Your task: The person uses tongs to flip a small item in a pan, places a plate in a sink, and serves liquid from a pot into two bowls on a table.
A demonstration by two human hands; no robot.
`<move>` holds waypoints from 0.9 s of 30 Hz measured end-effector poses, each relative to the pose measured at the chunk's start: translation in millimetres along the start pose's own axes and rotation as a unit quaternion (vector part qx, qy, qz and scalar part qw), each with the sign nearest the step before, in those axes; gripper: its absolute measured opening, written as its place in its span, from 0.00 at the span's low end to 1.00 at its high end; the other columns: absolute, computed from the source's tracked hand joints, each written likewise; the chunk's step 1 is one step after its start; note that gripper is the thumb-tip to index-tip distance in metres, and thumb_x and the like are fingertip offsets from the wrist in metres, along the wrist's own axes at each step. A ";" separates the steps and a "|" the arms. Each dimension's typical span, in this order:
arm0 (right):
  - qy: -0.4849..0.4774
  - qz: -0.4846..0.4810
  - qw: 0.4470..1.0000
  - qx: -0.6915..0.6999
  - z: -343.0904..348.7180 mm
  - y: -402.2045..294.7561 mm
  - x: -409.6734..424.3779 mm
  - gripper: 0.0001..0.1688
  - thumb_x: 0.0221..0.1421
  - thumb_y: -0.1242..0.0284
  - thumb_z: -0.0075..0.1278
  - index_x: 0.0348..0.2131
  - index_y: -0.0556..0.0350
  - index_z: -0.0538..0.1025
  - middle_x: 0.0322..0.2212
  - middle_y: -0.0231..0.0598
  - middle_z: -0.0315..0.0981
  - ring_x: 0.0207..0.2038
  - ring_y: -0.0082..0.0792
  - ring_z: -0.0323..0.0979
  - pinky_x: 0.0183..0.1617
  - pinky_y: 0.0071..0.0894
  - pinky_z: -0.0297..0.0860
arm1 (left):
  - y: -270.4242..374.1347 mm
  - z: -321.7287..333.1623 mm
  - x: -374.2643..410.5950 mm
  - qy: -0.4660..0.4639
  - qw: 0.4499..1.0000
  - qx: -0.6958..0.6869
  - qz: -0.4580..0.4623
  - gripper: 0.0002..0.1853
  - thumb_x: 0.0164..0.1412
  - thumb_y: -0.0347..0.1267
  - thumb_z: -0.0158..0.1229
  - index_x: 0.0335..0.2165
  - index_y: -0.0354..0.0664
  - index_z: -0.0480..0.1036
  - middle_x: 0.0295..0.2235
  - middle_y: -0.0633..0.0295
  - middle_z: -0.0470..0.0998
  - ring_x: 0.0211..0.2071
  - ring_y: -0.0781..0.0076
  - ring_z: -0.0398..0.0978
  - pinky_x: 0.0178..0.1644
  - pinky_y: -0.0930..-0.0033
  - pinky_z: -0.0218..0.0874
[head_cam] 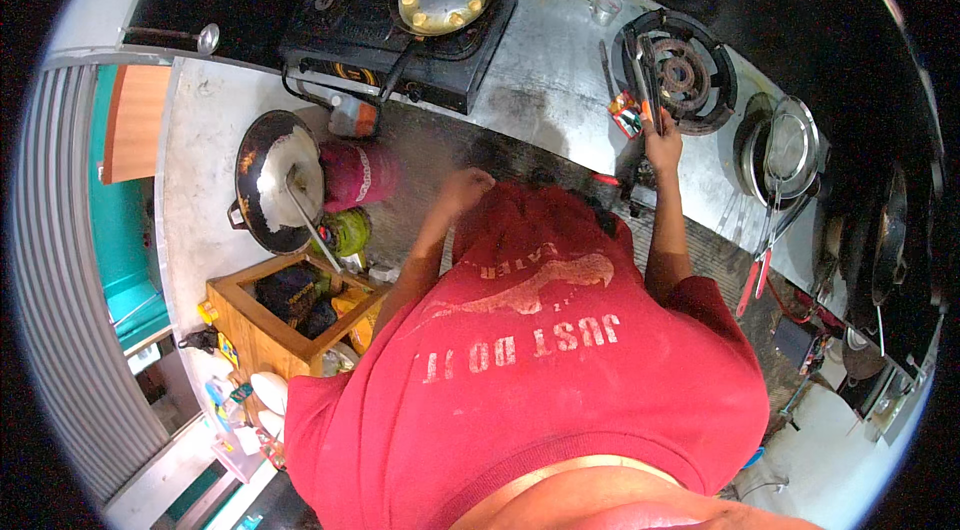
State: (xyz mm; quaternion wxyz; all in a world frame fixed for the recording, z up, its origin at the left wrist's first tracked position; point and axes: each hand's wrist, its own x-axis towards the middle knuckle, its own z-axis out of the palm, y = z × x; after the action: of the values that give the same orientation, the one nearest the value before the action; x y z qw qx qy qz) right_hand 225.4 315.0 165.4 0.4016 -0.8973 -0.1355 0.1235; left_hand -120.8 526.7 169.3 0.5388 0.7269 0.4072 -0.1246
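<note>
My right hand [663, 149] grips a pair of metal tongs [643, 72] with an orange spot near the grip. The tongs lie over the left part of a cast-iron burner ring [679, 72] on the counter. A small red printed packet [625, 114] is just left of that hand. My left hand [469, 189] hangs low by the front of my red T-shirt, its fingers loosely curled and partly blurred. Beyond it, a black frying pan [415, 29] sits on a gas stove [345, 35]. Several small pale food pieces [409, 0] lie in its shallow oil.
To the left stands a wok [251, 211] with pale contents and a long-handled ladle [300, 207]. Pink [367, 174] and green [349, 231] gas cylinders are beside it, behind a wooden box [259, 335]. Strainers [791, 144] rest on a pot at right; a glass cup [604, 9] is at the back.
</note>
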 end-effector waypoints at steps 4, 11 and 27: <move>-0.038 0.047 0.998 0.023 0.3 -11.3 -18.6 0.31 0.47 0.62 0.55 0.45 0.67 0.68 0.38 0.43 0.72 0.41 0.30 0.69 0.47 0.25 0.62 | 18.3 4.2 -21.1 0.026 0.999 0.026 -0.007 0.15 0.50 0.40 0.56 0.34 0.41 0.75 0.33 0.56 0.77 0.37 0.66 0.74 0.43 0.66 0.63; -0.086 0.023 0.996 0.002 7.3 20.1 -11.8 0.30 0.47 0.62 0.55 0.44 0.66 0.69 0.38 0.41 0.72 0.39 0.29 0.69 0.46 0.24 0.61 | 61.8 -27.0 -57.7 -0.227 0.960 -0.027 0.158 0.15 0.48 0.31 0.58 0.38 0.43 0.73 0.38 0.61 0.75 0.40 0.69 0.72 0.47 0.69 0.61; -0.122 -0.034 0.992 0.011 44.8 -22.2 9.2 0.28 0.41 0.57 0.57 0.40 0.53 0.74 0.30 0.41 0.75 0.35 0.36 0.72 0.42 0.32 0.64 | 52.4 -24.8 -86.3 -0.057 0.972 -0.032 0.226 0.09 0.42 0.32 0.60 0.27 0.42 0.75 0.30 0.58 0.75 0.34 0.62 0.72 0.40 0.67 0.62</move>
State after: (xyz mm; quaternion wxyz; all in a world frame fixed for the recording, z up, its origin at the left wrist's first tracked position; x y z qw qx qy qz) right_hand 216.0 363.2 152.1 0.3959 -0.8660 -0.2123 0.2197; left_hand -144.1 504.6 268.1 0.5980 0.7743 0.2053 -0.0278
